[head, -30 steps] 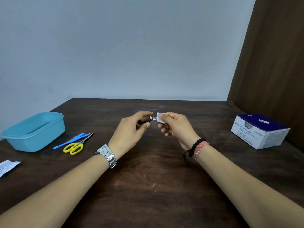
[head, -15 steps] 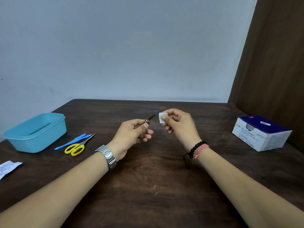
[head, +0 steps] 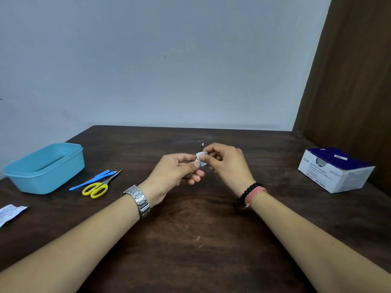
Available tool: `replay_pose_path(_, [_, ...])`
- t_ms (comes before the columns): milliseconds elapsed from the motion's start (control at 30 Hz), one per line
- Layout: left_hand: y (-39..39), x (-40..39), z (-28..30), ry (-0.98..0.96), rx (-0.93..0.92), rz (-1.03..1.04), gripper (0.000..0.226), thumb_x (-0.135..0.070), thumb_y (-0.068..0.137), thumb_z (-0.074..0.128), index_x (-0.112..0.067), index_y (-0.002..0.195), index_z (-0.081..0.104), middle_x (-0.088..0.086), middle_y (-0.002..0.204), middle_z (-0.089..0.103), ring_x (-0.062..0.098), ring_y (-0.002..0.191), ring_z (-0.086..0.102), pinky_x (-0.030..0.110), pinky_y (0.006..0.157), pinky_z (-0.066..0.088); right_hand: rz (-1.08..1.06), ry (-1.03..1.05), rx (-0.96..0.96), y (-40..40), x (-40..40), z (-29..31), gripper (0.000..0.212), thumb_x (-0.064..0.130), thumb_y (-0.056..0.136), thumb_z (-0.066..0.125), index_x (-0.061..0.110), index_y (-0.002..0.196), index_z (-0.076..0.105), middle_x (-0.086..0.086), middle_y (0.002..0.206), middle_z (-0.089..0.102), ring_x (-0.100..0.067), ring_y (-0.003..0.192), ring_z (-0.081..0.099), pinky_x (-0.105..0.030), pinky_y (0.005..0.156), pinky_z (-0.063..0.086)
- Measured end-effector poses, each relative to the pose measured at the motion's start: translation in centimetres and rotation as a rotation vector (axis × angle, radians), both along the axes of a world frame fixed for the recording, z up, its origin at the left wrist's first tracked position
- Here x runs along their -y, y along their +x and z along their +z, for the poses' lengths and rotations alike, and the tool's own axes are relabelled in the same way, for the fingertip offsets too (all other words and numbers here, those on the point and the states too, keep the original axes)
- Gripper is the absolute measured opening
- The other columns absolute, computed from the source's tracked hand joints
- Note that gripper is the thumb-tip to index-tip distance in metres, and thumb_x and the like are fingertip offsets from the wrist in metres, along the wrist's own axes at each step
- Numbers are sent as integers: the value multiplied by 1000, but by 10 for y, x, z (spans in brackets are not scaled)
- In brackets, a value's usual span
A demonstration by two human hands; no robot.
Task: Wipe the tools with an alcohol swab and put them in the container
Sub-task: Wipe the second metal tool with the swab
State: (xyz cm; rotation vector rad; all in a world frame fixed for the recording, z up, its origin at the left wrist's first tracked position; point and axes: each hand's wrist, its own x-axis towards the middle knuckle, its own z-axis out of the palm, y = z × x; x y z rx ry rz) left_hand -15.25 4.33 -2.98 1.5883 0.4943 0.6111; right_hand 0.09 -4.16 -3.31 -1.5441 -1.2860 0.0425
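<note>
- Above the middle of the dark wooden table (head: 190, 250), my two hands meet, lifted clear of the surface.
- My left hand (head: 175, 176), the one with the metal watch (head: 138, 200), curls its fingers round a small slim metal tool (head: 202, 146); only the tip pokes up past my knuckles, and I think it is a pair of tweezers or small nippers, though too little shows to be sure.
- My right hand (head: 226, 163), with the black bead and pink thread bracelets (head: 251, 193), pinches the white alcohol swab (head: 201, 159) between thumb and forefinger, folded against the tool's shaft just below that tip.
- Far left on the table sits the light blue container (head: 45, 168), open at the top.
- Just beside it, nearer to me, lie the yellow-handled scissors (head: 99, 186) and a blue-handled tool (head: 93, 179), side by side and touching.
- At the left edge lies a torn white wrapper (head: 9, 212).
- Well off to my right stands the box of alcohol swabs (head: 336, 170), white with a dark blue top.
</note>
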Motion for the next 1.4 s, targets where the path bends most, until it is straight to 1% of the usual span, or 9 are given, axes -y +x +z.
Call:
replay_pose_path(100, [-1, 1, 1, 10, 1, 0, 19, -12, 94, 64, -8, 112, 68, 12, 82, 75, 10, 63, 67, 18, 59, 54, -9, -11, 3, -1, 1, 1, 5, 21, 87, 72, 18, 83, 73, 8, 63, 66, -1, 56, 58, -21, 57, 50])
replay_pose_path(300, [0, 1, 0, 72, -22, -13, 14, -10, 93, 65, -13, 107, 68, 13, 80, 75, 11, 63, 67, 19, 58, 54, -2, -19, 0, -1, 0, 1, 6, 22, 87, 71, 21, 82, 70, 9, 64, 64, -2, 57, 57, -19, 57, 47])
replay_pose_path(433, [0, -2, -1, 122, -33, -6, 14, -11, 93, 66, -15, 106, 68, 14, 80, 76, 12, 62, 68, 20, 57, 53, -17, -32, 27, -2, -1, 0, 14, 25, 88, 71, 17, 78, 66, 3, 65, 65, -13, 59, 61, -25, 58, 48])
replay_pose_path(700, [2, -3, -4, 157, -69, -3, 22, -14, 91, 70, -6, 111, 68, 12, 77, 75, 12, 63, 67, 20, 58, 52, -43, -47, 74, -4, 0, 1, 23, 32, 93, 63, 17, 75, 65, 10, 56, 61, -4, 55, 57, -22, 58, 44])
replay_pose_path(800, [2, -2, -4, 153, -59, -12, 15, -15, 90, 69, -9, 104, 71, 11, 76, 75, 12, 64, 66, 20, 58, 52, -38, -55, 76, -5, 0, 0, 23, 30, 93, 63, 16, 76, 65, 9, 56, 61, -4, 55, 57, -25, 59, 46])
replay_pose_path(1000, [1, -1, -3, 111, -37, 29, 18, -22, 93, 67, -6, 98, 73, 12, 74, 73, 13, 61, 66, 20, 55, 51, 19, -74, 16, -4, 2, 1, 22, 29, 92, 65, 11, 80, 67, -1, 68, 69, -9, 58, 63, -28, 58, 52])
replay_pose_path(1133, [1, -1, -3, 94, -41, 54, 20, -23, 94, 66, -4, 98, 71, 14, 75, 73, 15, 60, 66, 20, 53, 50, 59, -96, -38, -4, 0, 0, 19, 29, 92, 66, 13, 82, 69, 0, 69, 69, -14, 59, 66, -27, 56, 51])
replay_pose_path(1300, [1, -1, -2, 97, -49, 67, 28, -26, 96, 63, 2, 95, 70, 15, 75, 73, 15, 59, 66, 19, 52, 50, 118, -118, -113, -4, -1, -1, 20, 29, 96, 61, 18, 81, 71, 3, 66, 66, -9, 59, 62, -25, 53, 49])
replay_pose_path(1400, [1, -3, -2, 95, -53, 72, 26, -28, 95, 63, -4, 90, 71, 14, 75, 73, 16, 61, 67, 19, 52, 50, 153, -122, -152, -4, -2, -1, 19, 25, 96, 60, 17, 84, 72, 4, 66, 65, -9, 60, 61, -24, 53, 48])
